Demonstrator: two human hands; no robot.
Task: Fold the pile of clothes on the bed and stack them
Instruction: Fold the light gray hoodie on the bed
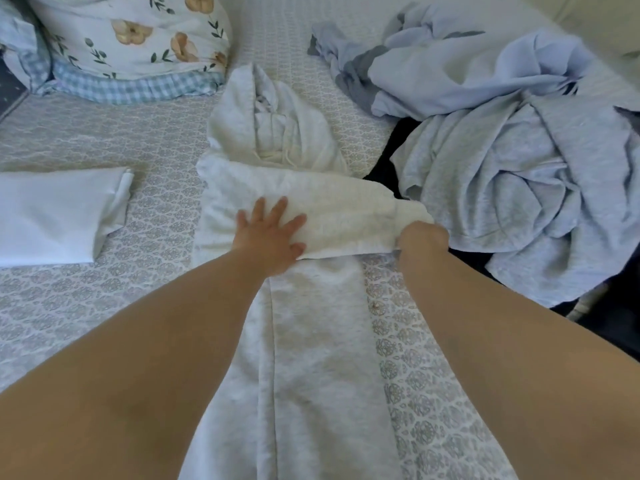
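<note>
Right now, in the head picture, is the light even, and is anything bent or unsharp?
Head view: the light is soft and bright, with no hard shadows or glare; the white hoodie looks a little washed out under the left hand and right hand; the wide lens stretches the forearms toward the bottom corners; the grey-blue clothes pile is slightly soft, its weave hardly readable.

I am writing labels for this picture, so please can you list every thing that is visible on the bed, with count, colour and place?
hoodie: one, pale grey, laid flat at centre, a sleeve folded across the chest
folded garment: one, white, left of the hoodie
pile of clothes: one heap, light blue and grey, upper right
pillow: one, white with flowers, upper left, on checked blue bedding
bed cover: one, grey and white pattern, under everything
left hand: one, fingers spread, presses on the folded sleeve
right hand: one, grips the sleeve end
</note>
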